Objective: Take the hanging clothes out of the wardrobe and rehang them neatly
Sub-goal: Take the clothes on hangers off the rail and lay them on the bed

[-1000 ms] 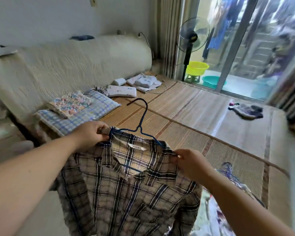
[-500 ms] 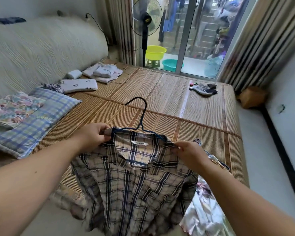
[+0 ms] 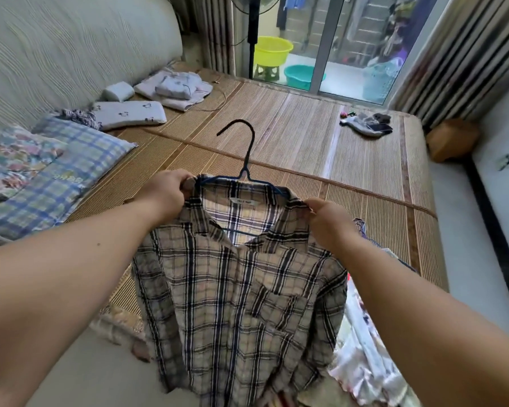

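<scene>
Bedroom setup, with a bed under a woven mat point(image 3: 306, 136) taking up most of the view. Closest in, at 6 o'clock, a beige and navy plaid shirt point(image 3: 241, 304) hangs on a blue wire hanger point(image 3: 245, 160), front facing the camera, collar open, white label showing. The left hand point(image 3: 166, 192) is at the 10 o'clock corner of the collar, fingers curled tight round the shoulder fabric right at the hanger's end. The right hand point(image 3: 329, 218) is at the 2 o'clock corner, fingers pinching the collar edge, so both hands are holding the shirt up over the bed's near edge. The hanger's hook sticks up at 12 o'clock, touching nothing. Down at 4 o'clock, just beside the shirt, there's a heap of light printed clothes point(image 3: 365, 356). Further out at 9 o'clock sits a blue checked pillow point(image 3: 71, 171) with a floral folded cloth point(image 3: 9, 154) on top. Past that, around 11 o'clock, a small white pillow point(image 3: 130, 114) and some folded pale clothes point(image 3: 177, 88) lie against the cream headboard point(image 3: 71, 48). At 1 o'clock a little pile of dark socks point(image 3: 368, 124) lies on the mat, and a cardboard box point(image 3: 450, 139) is on the floor at 2 o'clock. Farthest back at 12 o'clock, a yellow basin point(image 3: 272, 51) and a teal basin point(image 3: 301, 76) sit beyond the glass door point(image 3: 329, 39).
</scene>
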`<state>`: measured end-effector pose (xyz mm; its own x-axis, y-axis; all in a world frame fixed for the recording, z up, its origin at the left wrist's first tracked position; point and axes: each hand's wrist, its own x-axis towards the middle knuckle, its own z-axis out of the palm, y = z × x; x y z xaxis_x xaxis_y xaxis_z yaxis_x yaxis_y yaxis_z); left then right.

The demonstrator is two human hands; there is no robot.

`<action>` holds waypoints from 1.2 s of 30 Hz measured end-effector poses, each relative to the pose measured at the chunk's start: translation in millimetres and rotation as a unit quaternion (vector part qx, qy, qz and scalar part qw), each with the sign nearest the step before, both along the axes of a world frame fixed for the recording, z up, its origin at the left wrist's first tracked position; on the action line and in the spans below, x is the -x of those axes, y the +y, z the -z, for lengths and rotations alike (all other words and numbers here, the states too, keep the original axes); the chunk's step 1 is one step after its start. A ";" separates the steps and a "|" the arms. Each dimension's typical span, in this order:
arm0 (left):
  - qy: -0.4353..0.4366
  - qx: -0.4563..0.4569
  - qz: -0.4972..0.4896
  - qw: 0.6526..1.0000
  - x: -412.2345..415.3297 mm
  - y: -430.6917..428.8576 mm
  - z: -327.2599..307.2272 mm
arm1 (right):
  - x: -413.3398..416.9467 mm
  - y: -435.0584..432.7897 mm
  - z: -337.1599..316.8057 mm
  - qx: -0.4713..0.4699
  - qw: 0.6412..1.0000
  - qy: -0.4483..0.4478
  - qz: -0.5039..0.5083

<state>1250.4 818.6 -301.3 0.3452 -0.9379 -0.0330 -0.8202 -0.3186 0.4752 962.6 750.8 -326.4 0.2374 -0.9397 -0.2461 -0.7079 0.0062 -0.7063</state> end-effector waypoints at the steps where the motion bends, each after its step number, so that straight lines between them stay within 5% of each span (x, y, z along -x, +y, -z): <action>1: -0.013 0.003 -0.008 1.000 -5.2 -15.7 7.4 | -4.6 -16.7 7.2 0.009 1.000 0.001 0.001; 16: -0.085 -0.196 -0.074 0.974 -26.8 -218.9 235.7 | -48.9 -198.1 261.4 -0.112 0.989 0.088 -0.044; 24: -0.021 -0.216 -0.121 0.969 -39.8 -261.6 335.8 | -58.2 -255.1 362.3 -0.155 0.983 0.089 -0.049; 29: 0.012 -0.227 -0.069 0.971 -44.7 -260.7 352.4 | -63.4 -252.6 375.8 -0.155 0.982 0.103 -0.027; 36: 0.052 -0.283 -0.001 0.958 -22.7 -211.4 321.4 | -75.6 -221.9 328.1 -0.126 0.966 0.171 -0.148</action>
<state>1273.1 607.1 -622.6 0.3149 -0.7590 -0.5698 -0.7763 -0.5514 0.3054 1038.2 528.9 -654.6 0.3514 -0.7434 -0.5691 -0.8962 -0.0912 -0.4342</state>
